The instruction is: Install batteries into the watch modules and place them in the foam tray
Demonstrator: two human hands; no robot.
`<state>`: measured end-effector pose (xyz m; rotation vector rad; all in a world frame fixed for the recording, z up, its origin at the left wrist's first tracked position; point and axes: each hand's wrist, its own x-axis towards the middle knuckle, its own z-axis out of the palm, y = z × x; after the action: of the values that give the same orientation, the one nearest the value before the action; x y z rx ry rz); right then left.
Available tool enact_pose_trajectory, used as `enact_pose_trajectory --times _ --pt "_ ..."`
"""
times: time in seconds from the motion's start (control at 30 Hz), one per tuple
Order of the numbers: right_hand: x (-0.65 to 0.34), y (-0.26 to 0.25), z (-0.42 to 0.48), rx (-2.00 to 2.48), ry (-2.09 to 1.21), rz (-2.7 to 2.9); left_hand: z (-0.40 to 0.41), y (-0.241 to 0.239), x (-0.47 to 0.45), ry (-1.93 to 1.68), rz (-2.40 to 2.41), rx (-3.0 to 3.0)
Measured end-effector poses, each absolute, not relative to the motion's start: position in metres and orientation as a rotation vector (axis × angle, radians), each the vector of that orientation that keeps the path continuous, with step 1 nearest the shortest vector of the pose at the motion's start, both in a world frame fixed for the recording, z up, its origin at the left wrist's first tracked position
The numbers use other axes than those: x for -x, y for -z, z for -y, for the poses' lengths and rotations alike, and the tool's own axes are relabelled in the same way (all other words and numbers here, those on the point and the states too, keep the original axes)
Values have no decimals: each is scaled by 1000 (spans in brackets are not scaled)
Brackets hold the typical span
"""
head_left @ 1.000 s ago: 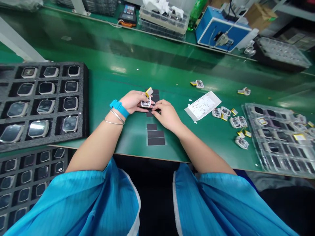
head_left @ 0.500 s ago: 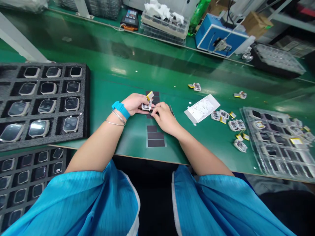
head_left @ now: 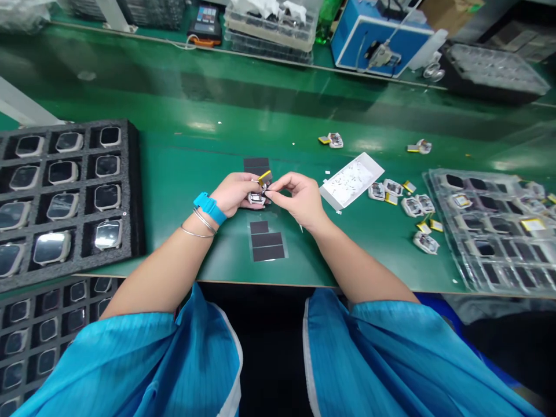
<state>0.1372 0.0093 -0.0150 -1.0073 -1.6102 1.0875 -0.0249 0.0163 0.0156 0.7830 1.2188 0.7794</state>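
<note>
Head view. A small watch body (head_left: 256, 198) is gripped in the left hand (head_left: 237, 194) above the middle of the counter (head_left: 186, 174), with a yellow battery (head_left: 264, 178) standing at its far edge. The right hand (head_left: 299, 197) is raised off the counter, its fingertips (head_left: 271, 188) pinched closed at the battery. Black pads on a clear sheet (head_left: 268, 243) lie on the near side of the hands. To the left, finished watches (head_left: 107, 234) are seated in a black foam tray (head_left: 134, 191). To the right, loose watch bodies (head_left: 412, 207) lie beside a clear plastic tray (head_left: 452, 272). A blue machine (head_left: 373, 40) stands far right.
</note>
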Motion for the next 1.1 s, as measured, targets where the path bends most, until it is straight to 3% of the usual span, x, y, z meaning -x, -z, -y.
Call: enact_pose_trajectory --times 0.17,0.53,0.87,0.97,1.1 --pt "-136 13 -10 1033 -1167 1579 -16 -10 23 -768 -1190 -770" --pt "-135 10 -3 1084 -928 1776 -16 -9 23 -802 -1187 -740" --pt "-126 5 6 1226 -341 2109 -12 -10 20 -918 -1149 -681" --pt "-131 7 -1 1285 -473 1920 -11 -11 19 -918 -1135 -707" --pt "-141 13 -17 1197 -1026 1647 -10 -9 19 -841 -1120 -784"
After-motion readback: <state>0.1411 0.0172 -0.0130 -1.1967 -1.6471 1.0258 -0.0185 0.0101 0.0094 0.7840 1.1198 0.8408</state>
